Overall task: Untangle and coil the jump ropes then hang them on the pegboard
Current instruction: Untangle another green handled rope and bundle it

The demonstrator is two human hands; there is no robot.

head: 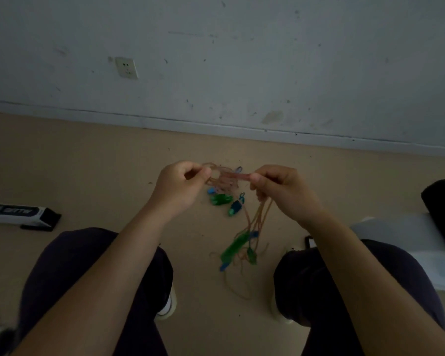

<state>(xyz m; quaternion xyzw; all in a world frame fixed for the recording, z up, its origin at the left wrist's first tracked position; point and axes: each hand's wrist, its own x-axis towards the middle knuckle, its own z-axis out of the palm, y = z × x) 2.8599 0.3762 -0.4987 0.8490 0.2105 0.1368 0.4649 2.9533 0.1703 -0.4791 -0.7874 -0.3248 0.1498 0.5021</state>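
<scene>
Low at the far left, a white and black box (18, 213) lies on the floor (93, 160). Next, the left hand (183, 187) is curled, thumb and fingers pinching a loop of the tangled jump ropes (222, 177), held above the floor between the knees. Green handles (220, 199) dangle under the knot. Further right, the right hand (280, 188) is curled too, pinching a reddish strand pulled taut from the tangle, while more strands hang from it down to a green handle (235, 247) near the floor.
</scene>
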